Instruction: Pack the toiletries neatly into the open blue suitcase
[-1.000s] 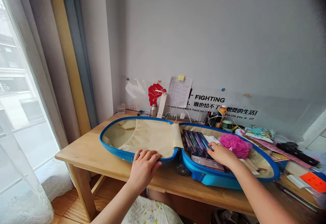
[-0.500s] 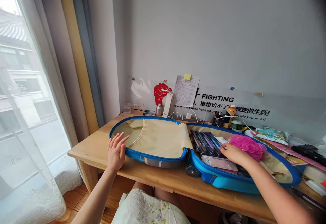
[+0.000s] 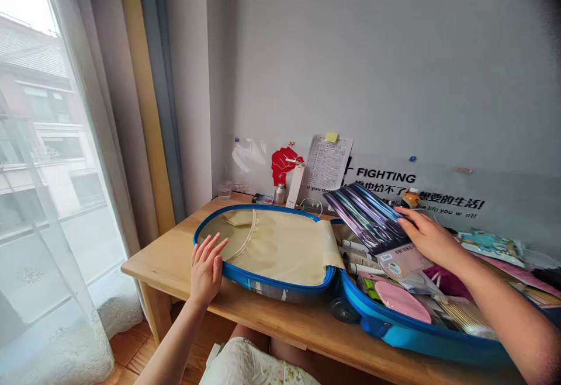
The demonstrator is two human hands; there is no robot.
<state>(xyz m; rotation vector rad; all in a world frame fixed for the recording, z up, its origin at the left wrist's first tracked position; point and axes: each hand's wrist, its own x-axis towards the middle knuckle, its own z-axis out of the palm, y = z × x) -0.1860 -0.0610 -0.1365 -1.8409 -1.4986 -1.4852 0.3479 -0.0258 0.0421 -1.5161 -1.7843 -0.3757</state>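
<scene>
A blue hard-shell suitcase (image 3: 272, 283) lies open on a wooden desk (image 3: 166, 256). My left hand (image 3: 205, 268) rests flat, fingers spread, on the front left rim of the left half, which has a beige lining (image 3: 280, 245). My right hand (image 3: 432, 236) grips a shiny purple striped pouch (image 3: 368, 218) and holds it tilted up above the right half. Under it lie white tubes (image 3: 357, 256), a pink round item (image 3: 401, 300) and other packets.
A window with a sheer curtain (image 3: 48, 210) stands at the left. Against the wall are a small silver bottle (image 3: 279, 194), a paper sheet (image 3: 328, 163), a red fist cutout (image 3: 284, 164) and an orange-capped bottle (image 3: 411, 198). Clutter covers the desk's right end (image 3: 495, 245).
My right hand has lifted the purple pouch up out of the right half, uncovering the items beneath. My left hand moved from the middle rim to the left rim and stayed there.
</scene>
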